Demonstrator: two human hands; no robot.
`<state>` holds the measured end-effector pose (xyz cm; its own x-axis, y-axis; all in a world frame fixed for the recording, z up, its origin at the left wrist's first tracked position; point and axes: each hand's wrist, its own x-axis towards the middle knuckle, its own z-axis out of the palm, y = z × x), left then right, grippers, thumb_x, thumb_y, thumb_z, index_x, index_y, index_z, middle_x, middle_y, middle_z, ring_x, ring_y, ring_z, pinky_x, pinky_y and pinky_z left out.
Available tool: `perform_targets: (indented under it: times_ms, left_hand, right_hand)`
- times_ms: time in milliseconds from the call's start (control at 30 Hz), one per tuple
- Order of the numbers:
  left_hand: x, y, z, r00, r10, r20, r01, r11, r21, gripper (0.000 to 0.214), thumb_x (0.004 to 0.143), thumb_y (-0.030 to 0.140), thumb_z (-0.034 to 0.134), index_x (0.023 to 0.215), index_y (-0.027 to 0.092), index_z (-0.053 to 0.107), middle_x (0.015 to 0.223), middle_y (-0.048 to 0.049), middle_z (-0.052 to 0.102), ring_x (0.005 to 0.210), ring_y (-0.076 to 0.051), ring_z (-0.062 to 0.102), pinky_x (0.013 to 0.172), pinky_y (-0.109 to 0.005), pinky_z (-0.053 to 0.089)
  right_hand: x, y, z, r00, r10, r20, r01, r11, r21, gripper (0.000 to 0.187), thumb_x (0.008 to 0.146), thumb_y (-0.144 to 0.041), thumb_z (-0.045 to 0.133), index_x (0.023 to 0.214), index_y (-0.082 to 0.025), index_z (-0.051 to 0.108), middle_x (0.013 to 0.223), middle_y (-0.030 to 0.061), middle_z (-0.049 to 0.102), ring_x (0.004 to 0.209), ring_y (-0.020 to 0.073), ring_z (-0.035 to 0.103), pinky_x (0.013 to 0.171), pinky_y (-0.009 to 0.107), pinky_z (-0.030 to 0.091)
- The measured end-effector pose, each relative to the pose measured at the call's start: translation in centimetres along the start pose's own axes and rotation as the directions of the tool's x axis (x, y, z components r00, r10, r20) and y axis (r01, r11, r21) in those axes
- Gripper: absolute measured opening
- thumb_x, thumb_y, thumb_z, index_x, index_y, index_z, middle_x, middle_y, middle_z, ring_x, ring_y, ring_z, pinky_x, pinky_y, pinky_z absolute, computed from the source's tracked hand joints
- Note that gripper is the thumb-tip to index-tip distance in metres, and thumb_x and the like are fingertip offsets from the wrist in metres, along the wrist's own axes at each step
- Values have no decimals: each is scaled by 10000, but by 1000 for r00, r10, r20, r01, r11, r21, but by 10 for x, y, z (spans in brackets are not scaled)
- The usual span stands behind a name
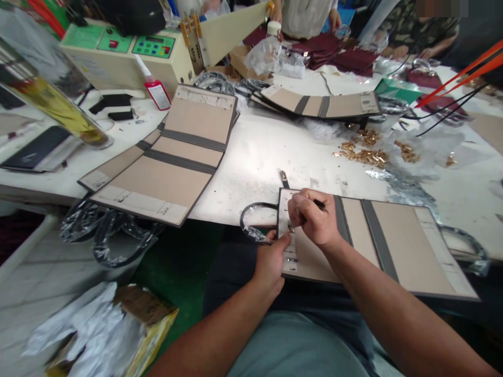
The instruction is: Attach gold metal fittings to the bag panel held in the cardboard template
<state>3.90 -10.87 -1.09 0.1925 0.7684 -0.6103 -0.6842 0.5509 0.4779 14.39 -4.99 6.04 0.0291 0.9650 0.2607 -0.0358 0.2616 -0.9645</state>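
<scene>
A flat, opened-out bag panel (412, 246) lies across the table's front edge, beige inside with dark grey fold strips. Black handles in clear plastic wrap (251, 225) stick out at both its ends. My left hand (271, 262) pinches the left edge of this panel, thumb on top and fingers partly hidden below. Close above it, my right hand (314, 214) is closed in a fist around a thin tool with a black end; its tip is hidden. A small metal fitting (291, 229) shows near my left thumb. Beyond the panel's top corner projects a dark strap with a metal piece (283, 178).
More opened-out bag panels (184, 173) are stacked at left, overhanging the edge, and others (314, 99) lie behind. Gold metal pieces (365, 154) are scattered at right. A red glue bottle (157, 91), a glass flask (58, 107) and a beige-green machine (126, 52) stand left. Other people work opposite.
</scene>
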Motion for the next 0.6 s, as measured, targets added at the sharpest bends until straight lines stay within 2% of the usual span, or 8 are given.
perform_targets:
  times_ms: [67, 233, 300, 400, 467, 500, 600]
  left_hand:
    - [1, -1, 0, 1000, 1, 7, -1, 1000, -3, 492, 580, 346, 927, 958, 154, 678, 790, -62, 744, 670, -197, 694, 679, -303, 525]
    - [1, -3, -2, 1000, 2, 19, -2, 1000, 0, 542, 585, 347, 939, 1014, 149, 673, 795, -60, 752, 662, -194, 700, 681, -297, 531]
    - [-1, -2, -1, 1000, 10, 23, -10, 1000, 9, 529, 588, 353, 938, 996, 149, 670, 790, -59, 750, 663, -195, 703, 684, -298, 533]
    - [-4, 1, 0, 1000, 13, 26, -14, 1000, 27, 548, 582, 358, 939, 1011, 141, 675, 811, -69, 756, 709, -218, 726, 701, -305, 542]
    - [-5, 2, 0, 1000, 12, 22, -13, 999, 37, 579, 585, 360, 939, 1052, 135, 682, 839, -73, 762, 752, -232, 742, 718, -308, 549]
    - [-5, 3, 0, 1000, 11, 19, -12, 999, 41, 590, 586, 362, 939, 1067, 132, 686, 853, -76, 765, 764, -235, 746, 723, -308, 551]
    - [-5, 3, 0, 1000, 16, 2, -17, 998, 55, 610, 575, 378, 949, 1073, 129, 701, 862, -77, 769, 782, -242, 753, 746, -316, 562]
  right_hand:
    - [0, 2, -4, 999, 27, -35, -27, 1000, 1, 448, 945, -310, 685, 568, -207, 467, 491, -31, 454, 438, 106, 409, 447, 260, 313]
    - [-2, 2, -4, 996, -31, -89, 45, 986, 159, 410, 951, -302, 657, 595, -207, 479, 488, -38, 448, 424, 111, 417, 442, 257, 315]
    - [-4, 3, -2, 996, 12, -89, -3, 994, 105, 430, 949, -325, 661, 585, -207, 464, 483, -36, 458, 424, 108, 413, 442, 255, 311]
    - [-4, 0, -11, 988, 115, -99, -126, 986, -108, 471, 955, -392, 655, 574, -202, 452, 480, -27, 488, 440, 107, 426, 472, 253, 344]
    - [-2, -5, -25, 974, 181, -137, -218, 916, -337, 490, 954, -466, 648, 582, -190, 488, 485, -22, 502, 459, 110, 435, 496, 252, 345]
    - [-1, -7, -34, 966, 201, -160, -254, 845, -470, 486, 940, -503, 656, 598, -182, 528, 502, -17, 518, 479, 114, 446, 509, 253, 339]
    - [6, -4, -53, 957, 241, -164, -275, 561, -781, 411, 887, -558, 685, 753, -170, 702, 657, 16, 646, 612, 155, 559, 593, 262, 363]
